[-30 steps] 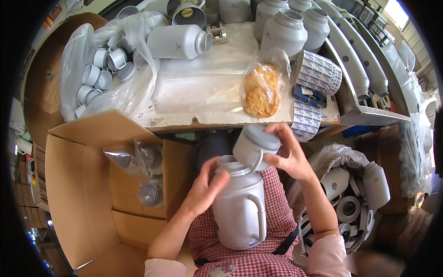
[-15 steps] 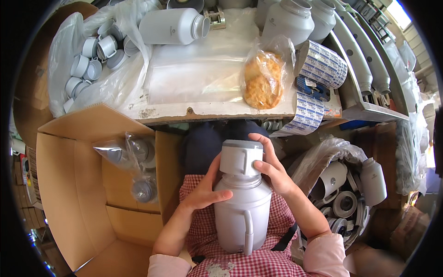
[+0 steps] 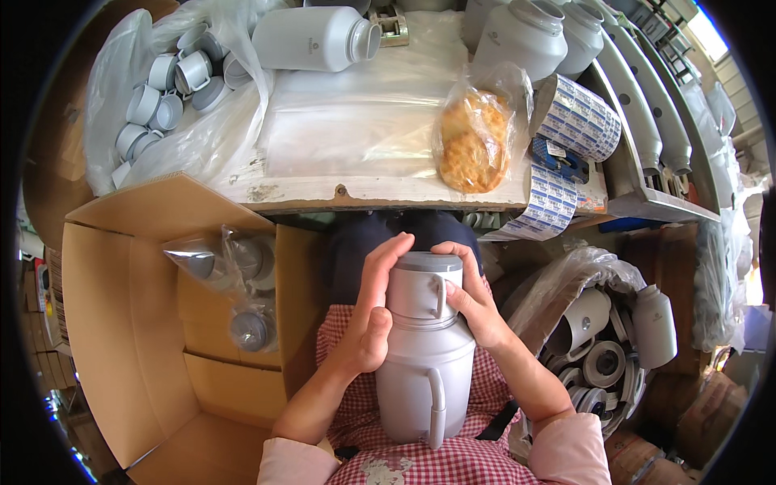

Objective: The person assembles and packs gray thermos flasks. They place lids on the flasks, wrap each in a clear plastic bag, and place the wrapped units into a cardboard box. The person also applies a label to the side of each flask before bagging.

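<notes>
grey plastic cup-lid [image 3: 423, 283] sits atop the pale grey handled flask [image 3: 424, 364]; left hand [image 3: 370, 311] at nine o'clock and right hand [image 3: 477, 303] at three o'clock each close their grip around it.

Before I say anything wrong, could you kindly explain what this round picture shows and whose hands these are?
It comes from a wide camera worn on a person's head, looking down, so straight edges bend near the rim. The two bare hands are that person's own. The left hand and right hand both grip a grey cup-shaped lid sitting on top of a white jug in the lap. Ahead is a table with clear plastic sheets, a bag of biscuits, label rolls, white jars and a bag of lids. An open carton stands at the person's left.
</notes>
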Demonstrator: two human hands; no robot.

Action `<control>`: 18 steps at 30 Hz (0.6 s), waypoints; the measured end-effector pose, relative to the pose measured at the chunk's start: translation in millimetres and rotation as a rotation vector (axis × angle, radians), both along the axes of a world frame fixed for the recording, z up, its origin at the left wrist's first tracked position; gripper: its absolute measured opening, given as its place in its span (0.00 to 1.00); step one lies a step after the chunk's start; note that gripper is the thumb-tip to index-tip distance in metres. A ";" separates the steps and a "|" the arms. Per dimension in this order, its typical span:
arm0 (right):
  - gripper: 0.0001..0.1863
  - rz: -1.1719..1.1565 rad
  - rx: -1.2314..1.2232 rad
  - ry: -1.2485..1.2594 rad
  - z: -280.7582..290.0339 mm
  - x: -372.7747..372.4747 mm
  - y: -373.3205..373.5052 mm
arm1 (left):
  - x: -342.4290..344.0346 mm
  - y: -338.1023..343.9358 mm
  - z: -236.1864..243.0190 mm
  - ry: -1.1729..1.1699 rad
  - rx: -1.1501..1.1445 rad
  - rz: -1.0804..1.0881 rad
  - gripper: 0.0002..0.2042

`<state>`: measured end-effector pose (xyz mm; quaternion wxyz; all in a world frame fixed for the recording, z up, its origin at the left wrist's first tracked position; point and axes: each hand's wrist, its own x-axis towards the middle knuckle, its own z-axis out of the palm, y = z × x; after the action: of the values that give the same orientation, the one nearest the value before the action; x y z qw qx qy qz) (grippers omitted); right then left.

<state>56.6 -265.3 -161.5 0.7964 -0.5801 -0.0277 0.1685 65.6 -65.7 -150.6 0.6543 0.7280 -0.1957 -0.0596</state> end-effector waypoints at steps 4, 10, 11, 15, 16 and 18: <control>0.29 -0.051 -0.063 0.028 0.5 -1.2 3.1 | -2.4 -0.1 -3.5 0.010 -0.022 0.018 0.48; 0.29 -0.039 -0.107 -0.047 -4.5 -5.3 -0.6 | -6.4 -1.0 -8.4 -0.016 -0.050 0.078 0.42; 0.29 -0.035 -0.102 -0.060 -5.5 -7.7 -1.1 | -8.1 -0.7 -9.6 -0.016 -0.055 0.079 0.41; 0.28 -0.028 -0.191 -0.093 -1.6 -20.6 2.4 | -21.3 3.2 -17.4 -0.023 -0.122 0.169 0.33; 0.28 -0.008 -0.177 -0.085 3.0 -20.4 1.9 | -24.5 6.0 -19.5 -0.012 -0.150 0.195 0.29; 0.30 0.132 -0.228 -0.066 13.8 -9.7 3.0 | -27.9 11.7 -22.7 -0.013 -0.186 0.221 0.23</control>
<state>46.9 -262.4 -147.7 0.7113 -0.6690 -0.0728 0.2032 37.7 -54.1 -173.3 0.7202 0.6818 -0.1233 0.0357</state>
